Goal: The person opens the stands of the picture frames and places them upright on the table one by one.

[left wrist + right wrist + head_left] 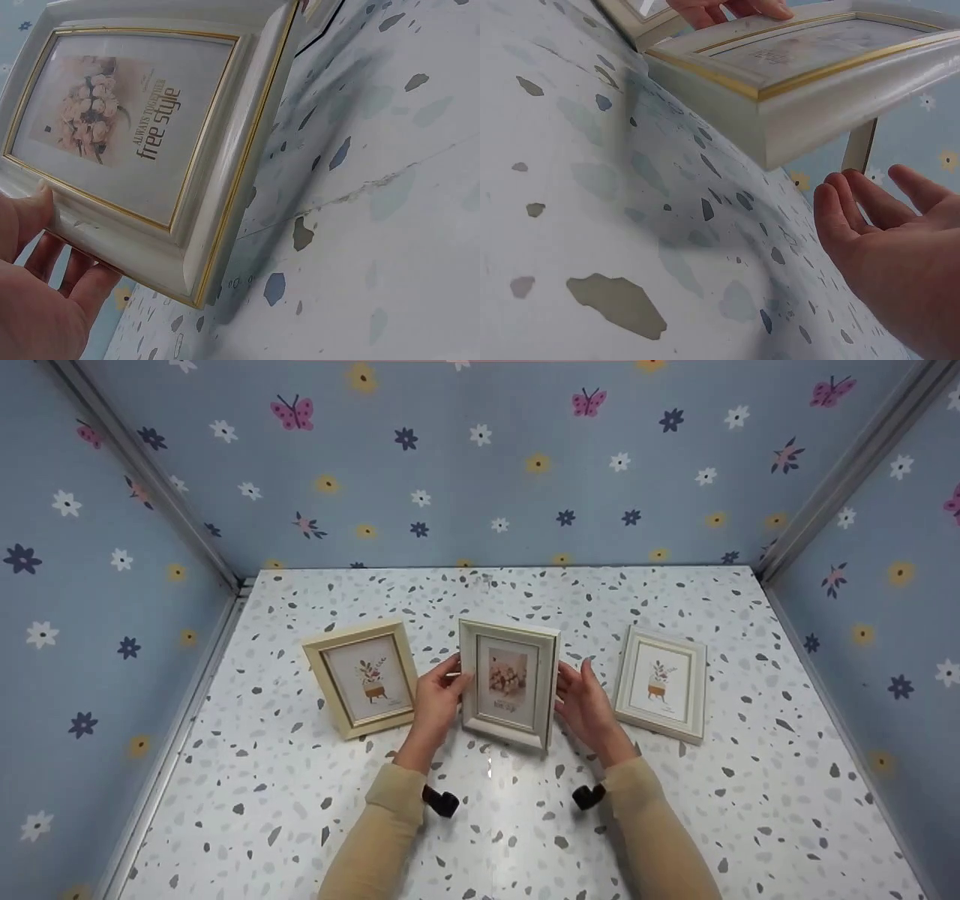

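Observation:
A white picture frame [508,682] with gold inner lines and a photo of pink flowers stands upright, tilted back, at the middle of the table. My left hand [437,699] grips its left side, the thumb [36,206] on the front face and the fingers behind. On the other side is my right hand [589,706], palm turned toward the frame, fingers loosely bent. In the right wrist view a support leg [859,146] sticks out behind the frame, and my right fingertips [840,180] are right at its lower end.
A gold-coloured picture frame [330,679] with a plant picture stands at the left. At the right, a cream picture frame [697,690] has a similar picture. Flowered blue walls [480,472] enclose the speckled table [517,825] at the back and sides.

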The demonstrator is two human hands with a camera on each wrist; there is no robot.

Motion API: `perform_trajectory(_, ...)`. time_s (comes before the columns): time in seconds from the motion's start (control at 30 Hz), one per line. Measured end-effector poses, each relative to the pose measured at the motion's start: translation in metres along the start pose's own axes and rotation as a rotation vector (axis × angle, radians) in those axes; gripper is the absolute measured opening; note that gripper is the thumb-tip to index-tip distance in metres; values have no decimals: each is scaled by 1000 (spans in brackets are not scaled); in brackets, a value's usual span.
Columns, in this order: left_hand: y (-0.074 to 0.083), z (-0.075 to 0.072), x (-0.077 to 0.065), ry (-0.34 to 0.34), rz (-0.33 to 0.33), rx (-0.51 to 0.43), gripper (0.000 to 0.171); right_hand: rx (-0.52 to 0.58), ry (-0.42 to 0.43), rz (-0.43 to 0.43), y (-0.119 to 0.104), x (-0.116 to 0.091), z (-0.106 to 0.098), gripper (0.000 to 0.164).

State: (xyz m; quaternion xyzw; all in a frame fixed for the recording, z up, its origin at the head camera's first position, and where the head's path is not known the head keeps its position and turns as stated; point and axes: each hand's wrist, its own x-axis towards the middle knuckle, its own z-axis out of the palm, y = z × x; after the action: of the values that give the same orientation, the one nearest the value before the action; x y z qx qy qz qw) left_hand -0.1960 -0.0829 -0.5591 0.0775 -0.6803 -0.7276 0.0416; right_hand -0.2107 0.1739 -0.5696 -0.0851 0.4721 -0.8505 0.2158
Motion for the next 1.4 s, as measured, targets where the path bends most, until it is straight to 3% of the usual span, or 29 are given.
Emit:
perform_trajectory(0.37, -4, 10, 2, 73, 51, 29, 43, 70, -40, 48, -1, 17, -10, 76)
perform_trajectory(0.57, -5, 11, 2, 112, 61, 60, 43, 80, -16, 64, 3, 22, -15, 82)
perform_trajectory(1.0, -5, 10, 2, 153, 22, 72, 43, 50, 60, -79, -3, 2, -12, 79)
perform_trajectory(1.2, -3, 8, 1, 133, 12, 78, 44, 25, 81, -164, -2, -6, -8, 77)
perform_trajectory(1.4, -6, 1, -4, 110, 46, 116, 42, -65, 126, -204, -1, -12, -4, 80)
